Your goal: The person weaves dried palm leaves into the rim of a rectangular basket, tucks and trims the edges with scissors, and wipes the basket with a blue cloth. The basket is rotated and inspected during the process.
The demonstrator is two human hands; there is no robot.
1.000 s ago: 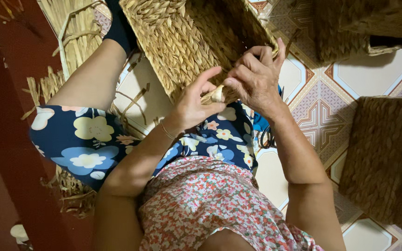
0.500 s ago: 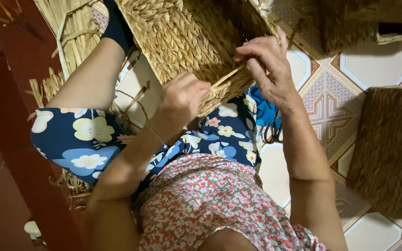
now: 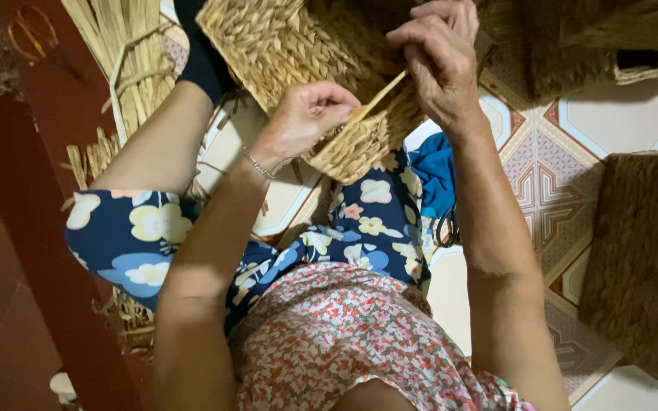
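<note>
1. The weaving step is in hand: the person is working a loose straw strand [image 3: 381, 97] into the near rim of the woven basket [image 3: 298, 53], which is resting tilted across the lap at about 12 o'clock in the head view, above the floral dark-blue trousers [image 3: 359, 228]
2. The left hand [image 3: 310, 114] is curling against the basket's lower corner, its grip pinching the lower end of the strand between thumb and fingertips
3. The right hand [image 3: 439, 57] is arching over the rim at 1 o'clock, fingers bunched and pressed together on the strand's upper end, so the strand is running taut between the two hands
4. Judging from this, the next move is calling for tension to be kept while the strand is tucked under a neighbouring plait; a slack pull would probably leave a loose rim
5. Both forearms are reaching up from the body, elbows bent, the left wrist wearing a thin bracelet [image 3: 257, 164]
6. A straw bundle [image 3: 127, 53] is lying at 10 o'clock, and a darker woven basket [image 3: 641, 259] is sitting on the tiled floor [image 3: 573, 167] at 3 o'clock
</note>
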